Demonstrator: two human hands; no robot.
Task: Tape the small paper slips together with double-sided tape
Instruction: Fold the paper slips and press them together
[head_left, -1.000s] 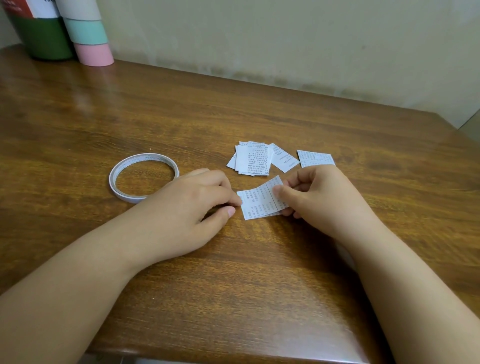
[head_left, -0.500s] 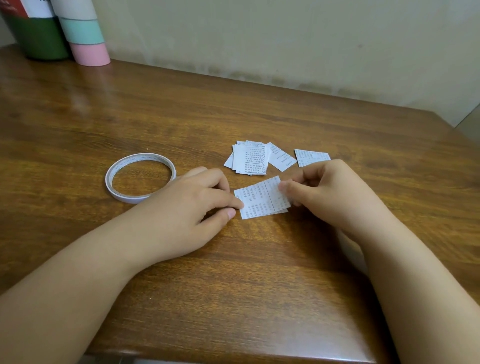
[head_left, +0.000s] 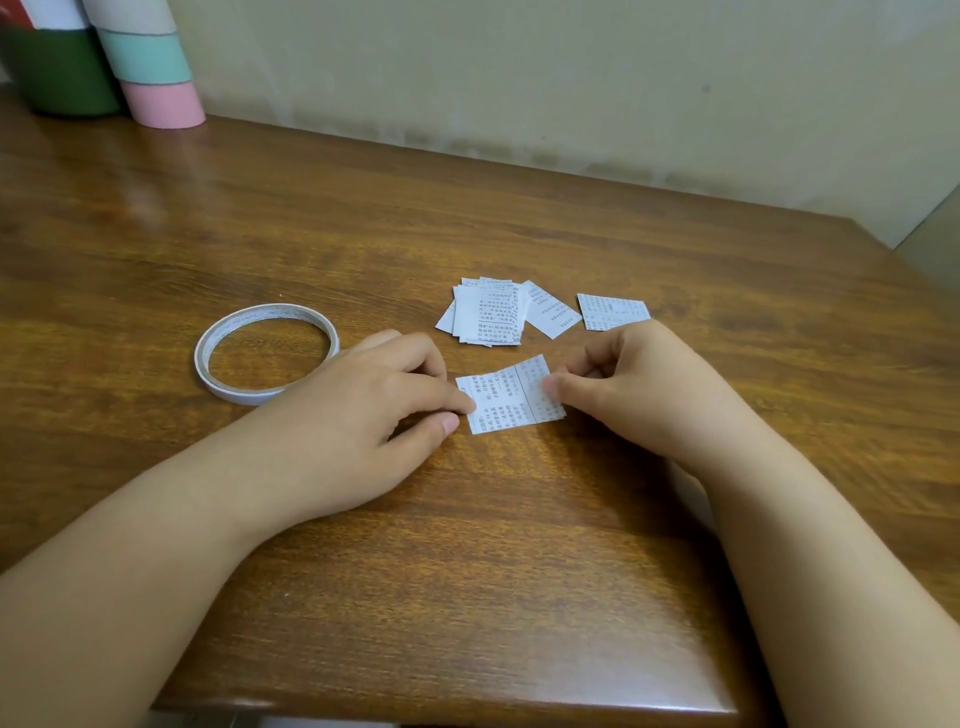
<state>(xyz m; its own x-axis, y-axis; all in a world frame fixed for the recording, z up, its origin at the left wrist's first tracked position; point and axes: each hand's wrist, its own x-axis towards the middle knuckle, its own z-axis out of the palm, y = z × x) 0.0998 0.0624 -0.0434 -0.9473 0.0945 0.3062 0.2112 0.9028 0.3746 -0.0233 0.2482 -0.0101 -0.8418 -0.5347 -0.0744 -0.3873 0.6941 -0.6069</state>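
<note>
**tape_noob:** ok so what's on the desk right now?

**slipstacker:** Wooden table (head_left: 467, 545), and lying flat in the middle of it is a joined pair of printed paper slips (head_left: 511, 394), one overlapping the other with a seam line running across. The left hand (head_left: 358, 415) is curled, index fingertip pressing down on the pair's left edge, thumb tucked just below that corner. The right hand (head_left: 639, 389) is curled too, thumb tip down on the right half of the pair. Can't tell whether its fingers actually get under the paper edge or just sit on the table.

**tape_noob:** and the rest of the slips?

**slipstacker:** Just behind the hands there's a loose stack of slips (head_left: 488, 317), fanned a bit, with one angled slip (head_left: 550, 316) leaning against its right side. A single slip (head_left: 613, 310) sits apart to the right, right by the right hand's knuckles.

**tape_noob:** tape?

**slipstacker:** Roll of double-sided tape (head_left: 266, 353) lies flat to the left, touching or nearly touching the back of the left hand. Far left corner against the wall (head_left: 571, 78): a green cylinder (head_left: 62, 73) and a tube (head_left: 156, 73) banded mint and pink.
</note>
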